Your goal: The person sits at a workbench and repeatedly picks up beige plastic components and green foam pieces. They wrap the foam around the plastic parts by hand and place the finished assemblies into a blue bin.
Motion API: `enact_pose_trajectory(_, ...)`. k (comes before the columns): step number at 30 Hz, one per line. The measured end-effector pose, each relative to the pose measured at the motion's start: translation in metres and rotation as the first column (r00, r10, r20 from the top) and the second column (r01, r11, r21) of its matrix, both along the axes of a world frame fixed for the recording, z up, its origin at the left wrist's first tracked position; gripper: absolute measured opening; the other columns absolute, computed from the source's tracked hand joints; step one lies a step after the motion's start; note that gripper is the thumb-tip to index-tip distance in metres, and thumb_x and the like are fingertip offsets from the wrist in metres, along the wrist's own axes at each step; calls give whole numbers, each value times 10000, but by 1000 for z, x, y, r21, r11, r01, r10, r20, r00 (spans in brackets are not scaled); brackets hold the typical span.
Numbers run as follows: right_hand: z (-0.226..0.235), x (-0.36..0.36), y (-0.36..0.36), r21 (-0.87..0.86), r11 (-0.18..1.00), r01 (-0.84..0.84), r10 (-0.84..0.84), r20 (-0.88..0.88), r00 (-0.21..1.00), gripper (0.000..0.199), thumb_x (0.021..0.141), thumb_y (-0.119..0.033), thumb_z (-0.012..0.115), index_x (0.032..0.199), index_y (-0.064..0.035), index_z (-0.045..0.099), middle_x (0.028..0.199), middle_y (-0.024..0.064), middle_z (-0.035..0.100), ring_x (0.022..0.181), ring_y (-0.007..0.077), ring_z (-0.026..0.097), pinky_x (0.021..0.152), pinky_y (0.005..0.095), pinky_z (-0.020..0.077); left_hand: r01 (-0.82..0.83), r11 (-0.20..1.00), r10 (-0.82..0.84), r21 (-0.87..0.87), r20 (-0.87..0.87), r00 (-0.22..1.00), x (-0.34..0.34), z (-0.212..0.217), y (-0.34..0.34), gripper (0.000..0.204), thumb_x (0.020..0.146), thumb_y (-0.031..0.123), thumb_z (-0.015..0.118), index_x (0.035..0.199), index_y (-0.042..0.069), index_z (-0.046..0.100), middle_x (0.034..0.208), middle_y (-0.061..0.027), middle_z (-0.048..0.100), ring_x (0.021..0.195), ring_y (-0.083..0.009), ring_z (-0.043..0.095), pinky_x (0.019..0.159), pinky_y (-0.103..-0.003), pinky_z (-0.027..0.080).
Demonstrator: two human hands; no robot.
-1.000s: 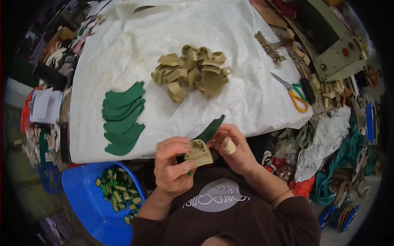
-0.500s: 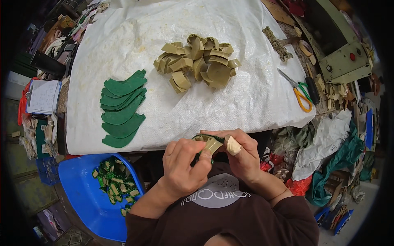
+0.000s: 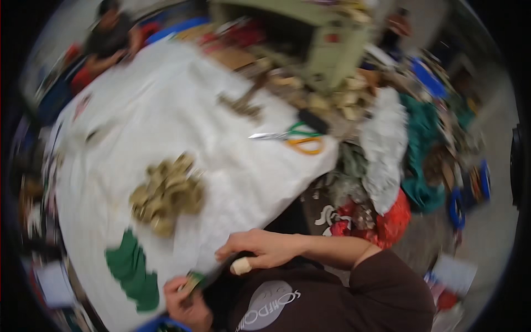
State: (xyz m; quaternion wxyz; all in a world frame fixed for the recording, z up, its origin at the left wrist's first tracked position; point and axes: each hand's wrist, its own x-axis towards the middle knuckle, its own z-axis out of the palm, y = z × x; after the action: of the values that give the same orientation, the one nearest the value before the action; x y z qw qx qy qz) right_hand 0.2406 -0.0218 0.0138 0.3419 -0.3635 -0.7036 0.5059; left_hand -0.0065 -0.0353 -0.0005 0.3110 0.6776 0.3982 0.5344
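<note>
My left hand [image 3: 187, 304], low in the picture, is closed around a tan shoe heel [image 3: 191, 283] with green material wrapped on it. Apart from that heel, to its upper right, is my right hand [image 3: 259, 247]. Its fingers point left with the thumb spread away from them, and I see nothing in its grasp. A pale wrap [image 3: 240, 266] covers the right thumb. Beyond my hands, bare tan heels [image 3: 168, 193] lie heaped on the white sheet [image 3: 221, 182]. Curved green fabric pieces [image 3: 131, 271] overlap in a stack left of my left hand. Motion blurs the view.
Scissors [image 3: 290, 137] with green and orange handles lie near the sheet's right edge. Behind them stands a pale green machine [image 3: 337, 50]. Plastic bags, a red one [image 3: 394, 218] among them, crowd the right side. Another person [image 3: 110, 41] sits at the far left. A blue tub [image 3: 160, 322] shows at the bottom.
The whole view has swung to the right. My right hand has come off the heel, which my left hand still holds.
</note>
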Motion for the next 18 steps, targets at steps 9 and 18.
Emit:
enact_pose_trajectory(9, -127, 153, -187, -641, 635, 431, -149, 446, 882, 259, 827, -161, 549, 1024, 3, 590, 876, 91, 648, 832, 179, 593, 727, 337, 471, 44, 978, -22, -203, 109, 994, -46, -11, 10, 118, 823, -35, 638, 900, -15, 550, 965, -156, 606, 857, -219, 566, 792, -333, 472)
enact_pose_trajectory(18, -203, 118, -360, -811, -227, 539, -331, 585, 741, 310, 901, -262, 442, 1170, -138, 536, 856, -14, 593, 714, 102, 537, 529, 286, 414, 35, 984, -34, -177, 10, 999, -24, 13, 27, 110, 832, -60, 604, 881, -10, 519, 982, -164, 596, 876, -216, 566, 788, -327, 474)
